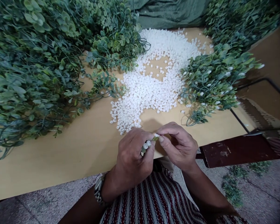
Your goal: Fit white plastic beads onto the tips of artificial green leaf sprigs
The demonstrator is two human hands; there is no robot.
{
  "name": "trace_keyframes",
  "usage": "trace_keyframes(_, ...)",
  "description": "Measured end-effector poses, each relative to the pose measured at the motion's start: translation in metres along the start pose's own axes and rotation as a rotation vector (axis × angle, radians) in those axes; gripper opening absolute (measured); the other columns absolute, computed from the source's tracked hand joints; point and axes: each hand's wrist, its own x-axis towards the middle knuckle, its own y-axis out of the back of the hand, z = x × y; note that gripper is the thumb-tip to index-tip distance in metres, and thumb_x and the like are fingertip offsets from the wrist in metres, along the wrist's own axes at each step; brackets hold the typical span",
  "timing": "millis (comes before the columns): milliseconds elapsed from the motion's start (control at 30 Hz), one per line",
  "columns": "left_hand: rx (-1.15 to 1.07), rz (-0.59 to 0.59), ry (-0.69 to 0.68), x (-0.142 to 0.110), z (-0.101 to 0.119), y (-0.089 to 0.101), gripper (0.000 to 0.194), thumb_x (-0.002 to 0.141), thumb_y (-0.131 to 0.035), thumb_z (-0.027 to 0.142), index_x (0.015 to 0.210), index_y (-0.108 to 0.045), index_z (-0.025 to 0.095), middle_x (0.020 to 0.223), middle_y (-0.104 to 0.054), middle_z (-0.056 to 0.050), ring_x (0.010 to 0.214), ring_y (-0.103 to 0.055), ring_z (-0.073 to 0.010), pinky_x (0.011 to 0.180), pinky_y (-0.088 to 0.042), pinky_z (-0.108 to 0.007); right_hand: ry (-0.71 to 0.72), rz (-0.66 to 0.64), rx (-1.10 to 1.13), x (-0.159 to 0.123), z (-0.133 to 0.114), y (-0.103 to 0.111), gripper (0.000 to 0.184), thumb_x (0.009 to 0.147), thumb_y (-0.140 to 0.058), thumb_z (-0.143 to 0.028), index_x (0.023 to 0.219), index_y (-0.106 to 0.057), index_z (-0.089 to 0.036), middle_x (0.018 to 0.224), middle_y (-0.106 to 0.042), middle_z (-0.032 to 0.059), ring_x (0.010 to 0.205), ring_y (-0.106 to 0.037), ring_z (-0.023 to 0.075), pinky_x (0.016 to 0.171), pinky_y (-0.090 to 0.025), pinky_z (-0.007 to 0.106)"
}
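My left hand is closed around a small artificial green sprig, held near the table's front edge. Two white flower buds show between its thumb and fingers; whether they sit on the sprig or lie loose in the hand I cannot tell. Thumb and forefinger of my right hand pinch a white bud at the sprig's tip. Just beyond both hands, a large spread of similar loose white buds covers the middle of the table.
Heaps of artificial greenery fill the left side. To the right lies a bunch with white buds among its leaves, beside a cardboard box and a dark metal frame. Green cloth hangs at the back. Greenery lies on the floor.
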Motion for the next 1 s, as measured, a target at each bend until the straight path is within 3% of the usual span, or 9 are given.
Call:
trace_keyframes(167, -0.036, -0.038, 0.078, 0.0012, 0.0002, 0.0007, 0.012, 0.078, -0.057, 0.006, 0.076, -0.056, 0.018, 0.067, -0.064, -0.002, 0.061, -0.060, -0.0136, 0.056, -0.048, -0.025, 0.174, -0.008, -0.170, 0.0000, 0.0016, -0.0011, 0.030, 0.079, -0.060, -0.004, 0.103, -0.061, -0.023, 0.079, -0.067, 0.0031, 0.073, -0.061, 0.0169, 0.063, -0.051, 0.031)
trace_keyframes(533, -0.207, -0.131, 0.228, 0.0034, 0.0023, 0.0050, 0.010, 0.080, -0.056, 0.009, 0.079, -0.062, 0.017, 0.067, -0.064, -0.001, 0.057, -0.057, -0.0123, 0.051, -0.046, -0.024, 0.169, -0.043, -0.219, 0.0003, 0.0018, 0.0042, 0.025, 0.079, -0.059, -0.004, 0.097, -0.061, -0.022, 0.075, -0.066, 0.0019, 0.067, -0.059, 0.0147, 0.060, -0.051, 0.030)
trace_keyframes(867, -0.504, -0.093, 0.566, 0.0070, 0.0068, 0.0022, 0.011, 0.072, -0.058, 0.009, 0.066, -0.061, 0.018, 0.055, -0.051, 0.004, 0.048, -0.041, -0.0081, 0.042, -0.036, -0.020, 0.198, -0.004, -0.176, -0.0043, 0.0032, 0.0022, 0.026, 0.076, -0.059, -0.003, 0.094, -0.063, -0.021, 0.073, -0.066, 0.0020, 0.066, -0.061, 0.0152, 0.060, -0.053, 0.031)
trace_keyframes(1000, -0.554, -0.097, 0.652, 0.0075, 0.0077, 0.0003, 0.011, 0.068, -0.057, 0.009, 0.063, -0.060, 0.018, 0.053, -0.048, 0.005, 0.046, -0.040, -0.0075, 0.041, -0.037, -0.019, 0.257, -0.011, -0.196, -0.0050, 0.0049, 0.0028, 0.025, 0.076, -0.059, -0.003, 0.093, -0.063, -0.021, 0.072, -0.066, 0.0021, 0.065, -0.061, 0.0153, 0.060, -0.053, 0.031)
